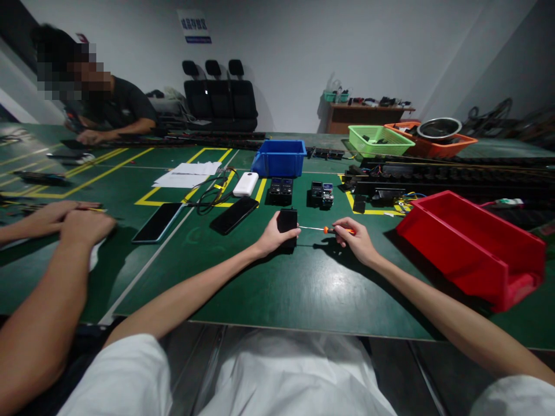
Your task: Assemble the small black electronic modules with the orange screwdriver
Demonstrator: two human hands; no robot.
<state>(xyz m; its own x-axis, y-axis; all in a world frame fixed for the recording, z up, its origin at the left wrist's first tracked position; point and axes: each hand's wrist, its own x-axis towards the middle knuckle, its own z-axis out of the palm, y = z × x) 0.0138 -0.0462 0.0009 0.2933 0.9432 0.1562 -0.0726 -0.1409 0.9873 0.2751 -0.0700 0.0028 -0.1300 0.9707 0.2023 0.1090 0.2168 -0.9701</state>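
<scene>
My left hand point(273, 236) is wrapped round a black box-shaped part point(287, 222), held upright over the green table point(243, 289). My right hand point(356, 240) grips the orange and black handle of a screwdriver point(327, 230). Its thin metal shaft points left, and the tip meets the right side of the black part near my left thumb; the exact contact spot is too small to tell. Just beyond my hands sit a pair of small black modules point(281, 190) and, to their right, another pair point(322, 194).
A red bin point(459, 248) stands at the right, a blue bin point(280, 158) behind the modules. Two phones point(158, 223) point(235, 215), a white power bank point(245, 184), cables and papers point(186, 174) lie left. A neighbour's hands point(82, 222) are at the left edge; another person sits farther back.
</scene>
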